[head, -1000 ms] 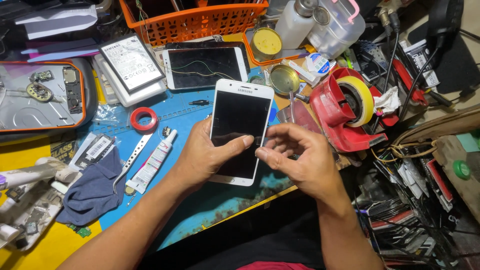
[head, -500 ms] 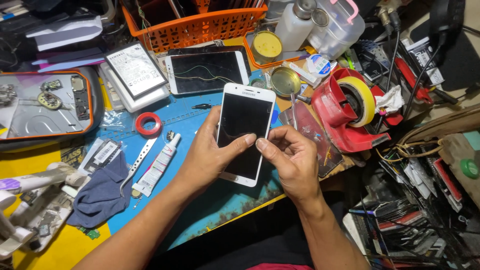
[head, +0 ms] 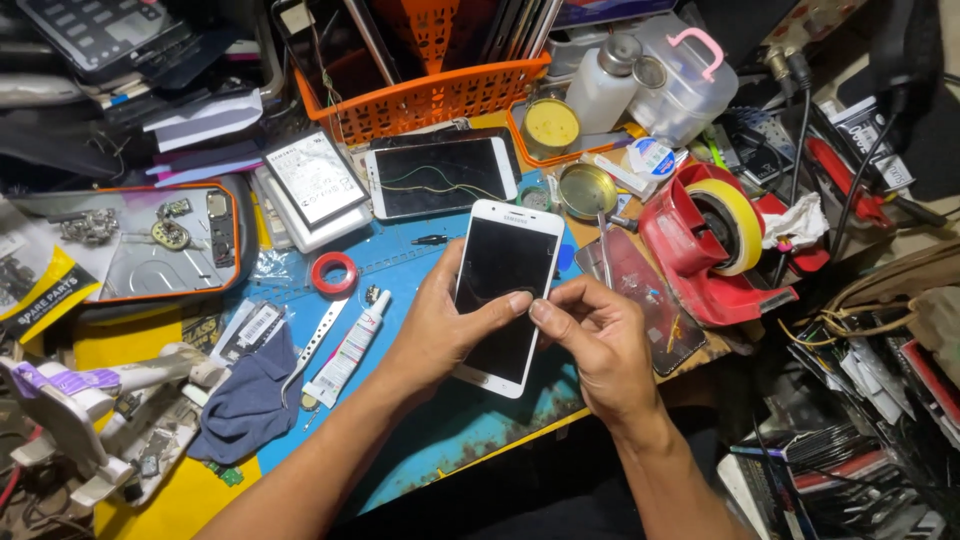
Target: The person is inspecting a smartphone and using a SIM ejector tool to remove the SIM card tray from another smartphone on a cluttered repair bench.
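I hold a white smartphone (head: 503, 292) with a dark screen, tilted a little, above the middle of the blue mat (head: 420, 440) on the surface. My left hand (head: 440, 325) wraps the phone's left edge from behind, its thumb lying across the glass toward the right edge. My right hand (head: 598, 345) sits at the phone's right edge, fingers curled in, thumb tip meeting the left thumb on the screen; the fingers are closed small and I cannot tell whether they pinch anything. Just right of the phone lies a dark phone back panel (head: 648, 310), and beyond it a red tape dispenser (head: 715, 250) with a yellow roll, close in. Far of the phone, a second white phone (head: 440, 178) lies flat before an orange basket (head: 425, 100). To the left, a red tape ring (head: 333, 274), a white tube (head: 350, 348) and a blue cloth (head: 250, 405) leave a bare strip of mat. The near edge of the mat is the open room.
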